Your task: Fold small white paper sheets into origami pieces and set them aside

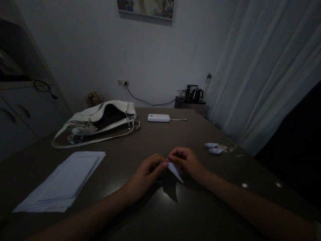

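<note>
Both my hands meet at the middle of the dark table (155, 137). Between them is a small folded piece of white paper (176, 171), its pointed end aimed toward me. My left hand (147, 172) pinches the paper's left edge with curled fingers. My right hand (187, 160) has its fingers closed over the paper's top. The room is dim, so the paper's folds are hard to make out.
A stack of white paper sheets (64, 180) lies at the left. A white handbag (96, 122) sits behind it, a white power bank (158, 117) with a cable farther back. Two small folded paper boats (213, 148) rest at the right, near the curtain (263, 73).
</note>
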A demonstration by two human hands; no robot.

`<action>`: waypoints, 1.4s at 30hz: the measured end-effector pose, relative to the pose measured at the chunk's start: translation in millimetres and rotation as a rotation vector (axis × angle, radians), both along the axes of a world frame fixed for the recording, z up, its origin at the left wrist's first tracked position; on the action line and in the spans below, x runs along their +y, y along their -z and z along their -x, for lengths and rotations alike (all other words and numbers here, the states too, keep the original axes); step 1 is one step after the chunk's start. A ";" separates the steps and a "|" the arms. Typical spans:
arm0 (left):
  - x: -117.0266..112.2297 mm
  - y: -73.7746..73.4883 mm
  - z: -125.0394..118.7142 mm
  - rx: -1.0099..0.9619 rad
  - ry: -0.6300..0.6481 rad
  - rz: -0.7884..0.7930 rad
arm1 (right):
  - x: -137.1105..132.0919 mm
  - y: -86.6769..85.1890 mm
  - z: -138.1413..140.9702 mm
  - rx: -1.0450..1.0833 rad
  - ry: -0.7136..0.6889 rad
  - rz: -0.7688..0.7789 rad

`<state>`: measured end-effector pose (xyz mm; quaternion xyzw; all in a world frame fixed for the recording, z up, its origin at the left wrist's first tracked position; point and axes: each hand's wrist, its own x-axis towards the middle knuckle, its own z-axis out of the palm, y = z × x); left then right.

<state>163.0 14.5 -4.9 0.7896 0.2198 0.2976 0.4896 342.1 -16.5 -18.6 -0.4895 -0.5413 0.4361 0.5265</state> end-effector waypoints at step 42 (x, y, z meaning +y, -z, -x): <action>3.7 4.4 -1.1 -0.051 -0.199 0.182 | -2.8 1.9 1.1 0.037 -0.043 0.019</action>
